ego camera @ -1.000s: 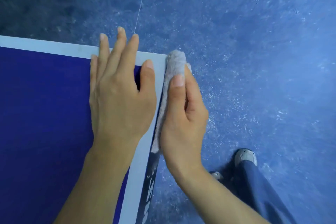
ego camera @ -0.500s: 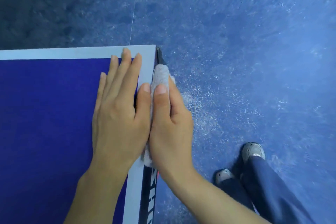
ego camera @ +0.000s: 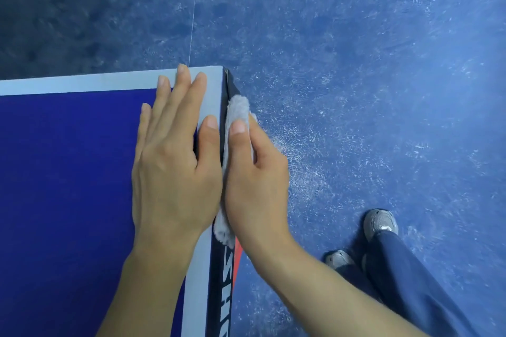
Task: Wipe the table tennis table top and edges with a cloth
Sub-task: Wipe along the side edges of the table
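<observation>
- The desk (ego camera: 68,200), a table tennis table with a dark blue top and a pale border line, was seen from above; its far right corner lay near the middle of the view.
- The left hand (ego camera: 175,172) was laid flat, palm down, on the top just inside the right border. Its fingers (ego camera: 175,107) were held straight and close together, their tips reaching onto the far border line; the thumb lay along the right border line.
- The cloth (ego camera: 236,112), grey and fluffy, was pressed against the dark side edge of the desk, just short of the corner. Its far end showed beyond the thumb tip, and its near end showed below the heel of the palm.
- The right hand (ego camera: 254,186) was held against the cloth from the outside, thumb lying along it. Its other fingers were hidden from the camera, so how they sat could not be told.
- The two hands touched each other along the right edge.
- White lettering and a red patch were noted on the side edge nearer the camera.
- Two grey shoes (ego camera: 380,223) and dark blue trouser legs (ego camera: 405,276) stood on the scuffed blue floor (ego camera: 356,63), right of the desk.
</observation>
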